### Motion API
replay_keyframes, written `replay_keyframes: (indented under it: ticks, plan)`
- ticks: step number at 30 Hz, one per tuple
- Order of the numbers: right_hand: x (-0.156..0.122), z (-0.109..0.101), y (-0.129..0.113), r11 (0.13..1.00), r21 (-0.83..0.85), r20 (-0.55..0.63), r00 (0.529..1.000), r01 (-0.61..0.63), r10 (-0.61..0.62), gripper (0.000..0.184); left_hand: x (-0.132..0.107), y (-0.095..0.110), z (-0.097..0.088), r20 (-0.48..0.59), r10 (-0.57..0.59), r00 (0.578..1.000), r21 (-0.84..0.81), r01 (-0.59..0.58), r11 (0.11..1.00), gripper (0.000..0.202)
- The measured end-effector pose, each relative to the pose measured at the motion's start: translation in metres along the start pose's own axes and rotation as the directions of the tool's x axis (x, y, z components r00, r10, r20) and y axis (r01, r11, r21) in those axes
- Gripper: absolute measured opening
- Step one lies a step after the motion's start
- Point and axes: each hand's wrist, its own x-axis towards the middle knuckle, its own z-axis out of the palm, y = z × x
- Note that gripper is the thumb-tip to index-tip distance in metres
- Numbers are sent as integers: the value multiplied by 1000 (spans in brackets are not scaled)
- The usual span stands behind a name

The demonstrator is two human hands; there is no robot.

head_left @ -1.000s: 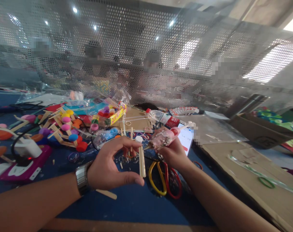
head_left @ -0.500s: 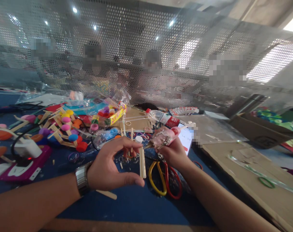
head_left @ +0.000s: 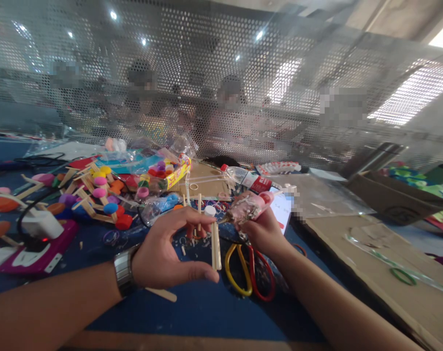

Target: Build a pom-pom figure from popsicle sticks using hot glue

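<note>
Between the thumb and fingertips of my left hand [head_left: 170,251] a few pale wooden sticks [head_left: 216,246] are pinched lengthwise. My right hand [head_left: 261,231] is wrapped round a pink hot glue gun [head_left: 247,208] smeared with old glue. Its nozzle points left and sits close to the upper end of the sticks; I cannot tell if it touches them. Below the glue gun lie scissors with a yellow handle loop [head_left: 239,270] and a red loop [head_left: 262,274]. A white bottle cap [head_left: 209,210] is just beyond my left fingertips. A loose craft stick [head_left: 162,294] lies under my left wrist.
Colourful caps and stick pieces [head_left: 97,192] are heaped at the left, by a purple power strip [head_left: 42,248] with a white plug. A plastic bottle [head_left: 248,179] lies behind a phone [head_left: 280,209]. Cardboard [head_left: 353,258] and a carton [head_left: 393,195] are at the right, below a perforated screen [head_left: 192,73].
</note>
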Motion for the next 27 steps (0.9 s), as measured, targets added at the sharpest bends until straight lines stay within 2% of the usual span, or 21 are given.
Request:
replay_keyframes:
  ticks: [5,9,11,15,19,27]
  plan:
    - [1,0,0,1000,-20,-28,1000,-8,7,18,0,0,1,-9,8,1000,-14,-8,1000,63]
    - [1,-1,4,997,-20,-88,993,-80,78,21,-2,-1,1,-64,16,998,-40,-19,999,66]
    - [0,-1,6,994,32,-92,990,-109,112,28,-3,-3,0,-103,-15,995,-67,8,998,64]
    - [-1,1,6,964,244,-59,991,-106,124,40,-6,-8,-1,-133,-105,985,-92,94,991,59]
    - [-2,4,-1,925,369,-38,992,-97,119,46,-5,-11,-1,-106,-116,988,-87,106,990,58]
    - [-3,5,0,903,423,71,996,-76,50,35,-1,-5,-1,3,-108,994,-89,107,990,64]
